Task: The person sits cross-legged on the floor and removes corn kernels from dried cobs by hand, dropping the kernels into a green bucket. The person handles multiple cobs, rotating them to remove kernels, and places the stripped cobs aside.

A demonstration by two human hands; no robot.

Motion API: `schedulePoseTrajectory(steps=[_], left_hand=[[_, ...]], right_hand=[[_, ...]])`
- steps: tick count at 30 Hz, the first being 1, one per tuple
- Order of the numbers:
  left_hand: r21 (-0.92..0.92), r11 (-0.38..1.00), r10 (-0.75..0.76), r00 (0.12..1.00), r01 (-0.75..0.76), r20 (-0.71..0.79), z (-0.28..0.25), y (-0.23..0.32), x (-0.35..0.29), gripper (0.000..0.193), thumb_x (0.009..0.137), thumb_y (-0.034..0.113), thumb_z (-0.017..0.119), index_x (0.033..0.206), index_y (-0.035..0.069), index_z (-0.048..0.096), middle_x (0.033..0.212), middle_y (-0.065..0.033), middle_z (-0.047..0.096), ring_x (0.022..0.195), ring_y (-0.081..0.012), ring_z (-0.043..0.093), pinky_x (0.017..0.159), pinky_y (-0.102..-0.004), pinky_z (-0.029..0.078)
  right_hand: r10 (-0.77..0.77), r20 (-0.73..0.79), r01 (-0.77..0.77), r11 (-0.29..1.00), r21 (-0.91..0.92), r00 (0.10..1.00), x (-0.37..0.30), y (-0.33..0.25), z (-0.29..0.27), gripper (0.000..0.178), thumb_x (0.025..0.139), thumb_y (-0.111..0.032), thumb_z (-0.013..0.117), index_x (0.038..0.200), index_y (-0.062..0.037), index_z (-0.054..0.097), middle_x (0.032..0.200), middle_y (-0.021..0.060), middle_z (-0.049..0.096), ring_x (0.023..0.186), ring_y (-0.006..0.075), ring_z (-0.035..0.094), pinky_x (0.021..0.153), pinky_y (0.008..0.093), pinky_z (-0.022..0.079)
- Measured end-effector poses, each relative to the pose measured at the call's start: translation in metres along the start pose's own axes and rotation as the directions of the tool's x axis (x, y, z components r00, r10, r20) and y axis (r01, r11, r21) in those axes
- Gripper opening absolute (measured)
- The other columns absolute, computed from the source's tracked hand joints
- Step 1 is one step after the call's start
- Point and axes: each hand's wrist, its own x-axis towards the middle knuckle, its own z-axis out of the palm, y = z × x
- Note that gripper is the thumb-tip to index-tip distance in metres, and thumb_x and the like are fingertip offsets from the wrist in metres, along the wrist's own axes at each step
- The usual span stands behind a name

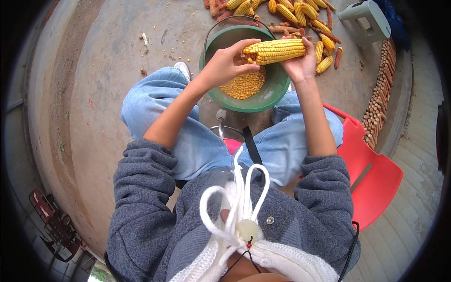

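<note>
Both my hands hold one yellow ear of corn (277, 50) level above a green bucket (275, 89). My left hand (225, 64) grips its left end between thumb and fingers, where a small patch of reddish cob shows bare of kernels. At the other end, my right hand (300, 63) has its fingers and thumb closed around the ear from below and behind. Loose yellow kernels (243, 85) lie in the bottom of the bucket, partly hidden by my left hand. The bucket stands on the floor between my knees.
Beyond the bucket lies a pile of corn ears (300, 11) mixed with bare red cobs (282, 29). A grey-green plastic stool (365, 22) is at far right, near a long row of stacked cobs (380, 94). A red chair (371, 174) stands beside my right side.
</note>
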Motion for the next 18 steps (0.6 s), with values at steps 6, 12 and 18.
schedulePoseTrajectory(steps=[6,12,18], left_hand=[[0.056,0.995,-0.079,0.997,0.079,0.003,-0.0029,0.0042,0.0003,0.05,0.078,0.017,0.06,0.122,0.006,0.039,0.108,-0.0076,0.053,0.091,-0.0127,0.054,0.074,-0.0252,0.048],[-0.076,0.992,-0.103,0.995,0.104,0.016,-0.0017,0.002,0.0,0.047,0.082,0.02,0.054,0.124,0.007,0.037,0.109,-0.008,0.052,0.09,-0.0143,0.055,0.073,-0.027,0.049],[-0.209,0.968,-0.128,0.989,0.141,0.074,-0.0008,0.0024,0.0003,0.048,0.086,0.024,0.047,0.128,0.008,0.03,0.118,-0.0098,0.044,0.098,-0.0203,0.052,0.077,-0.0312,0.048]], right_hand=[[0.001,-0.004,-0.001,1.0,0.014,1.0,0.0002,0.0004,-0.0013,0.023,0.073,-0.021,0.055,0.09,-0.0066,0.048,0.089,0.0097,0.049,0.09,0.024,0.048,0.087,0.0427,0.038],[-0.008,-0.017,0.008,1.0,-0.003,1.0,-0.001,0.0016,-0.0008,0.026,0.073,-0.022,0.055,0.093,-0.006,0.047,0.088,0.0096,0.049,0.089,0.0241,0.048,0.086,0.0428,0.039],[-0.013,-0.001,0.013,1.0,-0.004,1.0,0.0008,-0.0006,-0.0027,0.024,0.073,-0.021,0.055,0.091,-0.0061,0.048,0.089,0.0098,0.05,0.09,0.0242,0.048,0.085,0.0432,0.039]])
